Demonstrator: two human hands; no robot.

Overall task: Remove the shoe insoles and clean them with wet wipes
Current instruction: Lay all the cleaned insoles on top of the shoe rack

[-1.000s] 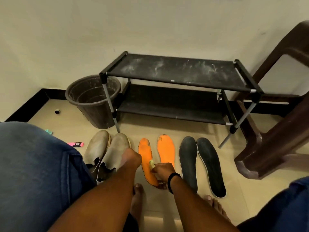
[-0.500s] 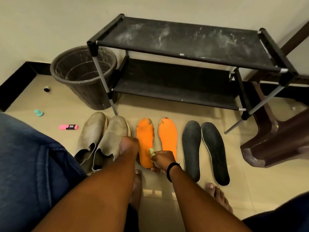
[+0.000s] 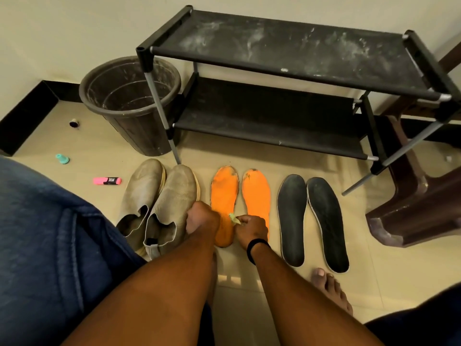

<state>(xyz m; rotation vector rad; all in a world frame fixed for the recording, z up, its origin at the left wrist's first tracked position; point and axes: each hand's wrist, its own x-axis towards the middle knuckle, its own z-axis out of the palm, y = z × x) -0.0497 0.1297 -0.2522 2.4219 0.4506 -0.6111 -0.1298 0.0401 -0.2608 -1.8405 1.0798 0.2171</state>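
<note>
Orange, the left insole (image 3: pixel 223 196) lies on the floor between the grey slip-on shoes (image 3: pixel 159 203) and its pair (image 3: pixel 257 193). My right hand (image 3: pixel 250 227) pinches a crumpled wet wipe (image 3: pixel 234 218) against it; my left hand (image 3: pixel 202 219) presses its edge, fingers hidden. Black insoles (image 3: pixel 311 221) lie rightward.

Both forearms are bare, with no sleeves in view. The right wrist carries a narrow black band (image 3: pixel 257 246), plain and unmarked. The legs are clad in blue denim (image 3: pixel 50 245), with a stitched seam running along the left leg. Both feet are bare; the right foot (image 3: pixel 331 288) shows its toes.
</note>
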